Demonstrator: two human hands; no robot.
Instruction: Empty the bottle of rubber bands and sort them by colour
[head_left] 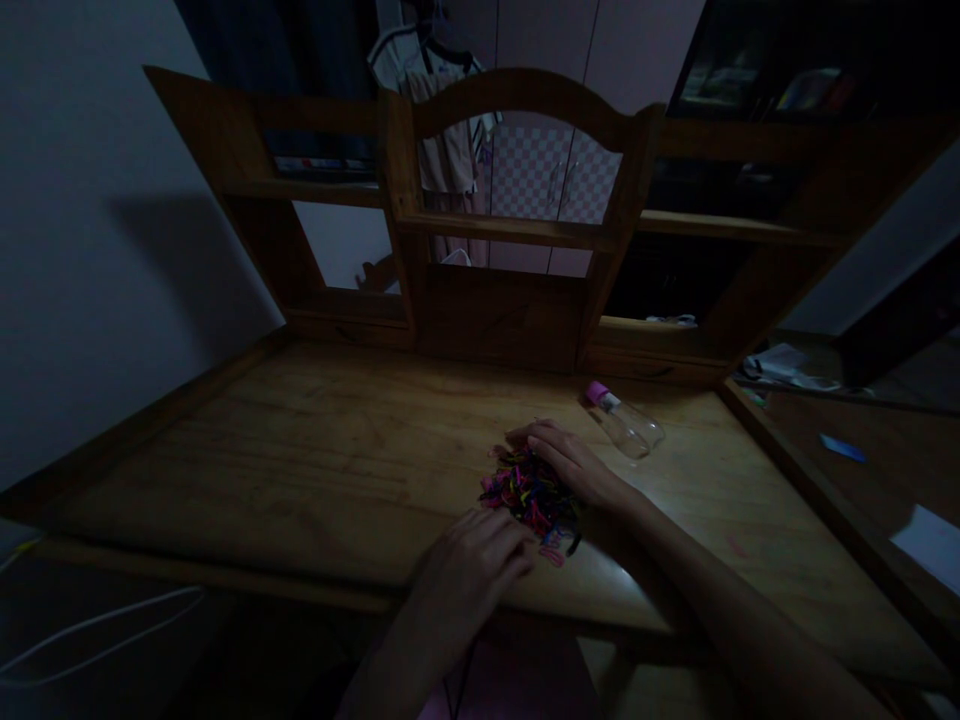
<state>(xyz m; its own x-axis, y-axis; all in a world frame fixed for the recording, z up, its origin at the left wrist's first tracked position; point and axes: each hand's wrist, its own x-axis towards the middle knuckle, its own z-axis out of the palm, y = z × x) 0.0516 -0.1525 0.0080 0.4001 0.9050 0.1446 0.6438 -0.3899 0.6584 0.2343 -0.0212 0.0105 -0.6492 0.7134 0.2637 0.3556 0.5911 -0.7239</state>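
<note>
A loose pile of small hair ties (525,492) in pink, black, yellow and blue lies on the wooden desk. My right hand (566,458) is cupped over the far right side of the pile, its fingers stretched leftward along the edge. On the near left side rests my left hand (480,548), fingers extended and slightly bent against the ties. Neither hand visibly grips anything. A few ties (553,550) lie loose at the near side of the heap. Behind my right hand, a clear bottle with a pink cap (624,422) lies on its side.
The wooden desk top (300,440) has a raised shelf unit (502,310) along its back. A white wall (90,250) borders the left. To the right, a lower brown surface (877,450) bears a blue packet (841,447) and white paper (930,545).
</note>
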